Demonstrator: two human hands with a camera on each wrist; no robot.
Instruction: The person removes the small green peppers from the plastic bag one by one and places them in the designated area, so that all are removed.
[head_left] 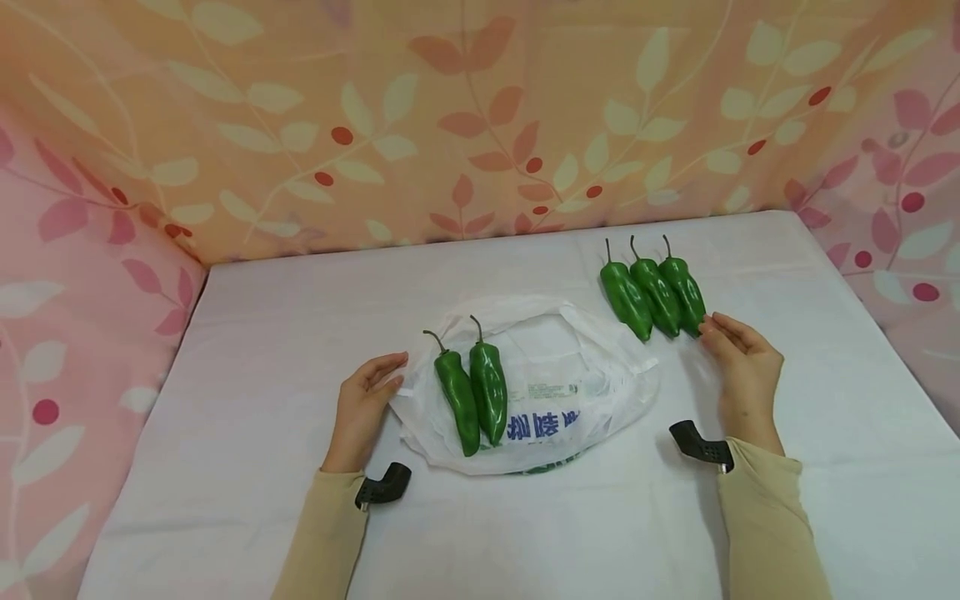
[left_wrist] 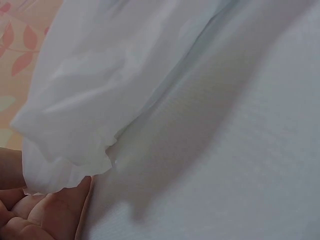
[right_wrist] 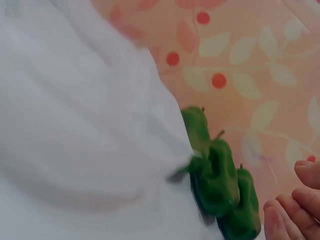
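Observation:
A white plastic bag [head_left: 540, 458] with blue lettering lies mouth-up on the table. Two green peppers [head_left: 489, 392] rest side by side on its left part. My left hand [head_left: 365, 404] pinches the left edge of the bag between thumb and fingers; in the left wrist view the fingers [left_wrist: 50, 215] grip the crumpled plastic. Beyond the bag at the right, three more green peppers [head_left: 654, 293] lie in a row, stems pointing away. My right hand [head_left: 746, 371] is beside the rightmost one, thumb and fingers apart, holding nothing; whether a fingertip touches that pepper I cannot tell.
The table [head_left: 225, 500] wears a white cloth. A floral curtain [head_left: 480, 125] stands along its back, with pink floral cloth [head_left: 52, 333] at the sides. A black wrist camera [head_left: 386, 483] sticks out at the left cuff, another black wrist camera [head_left: 701, 443] at the right.

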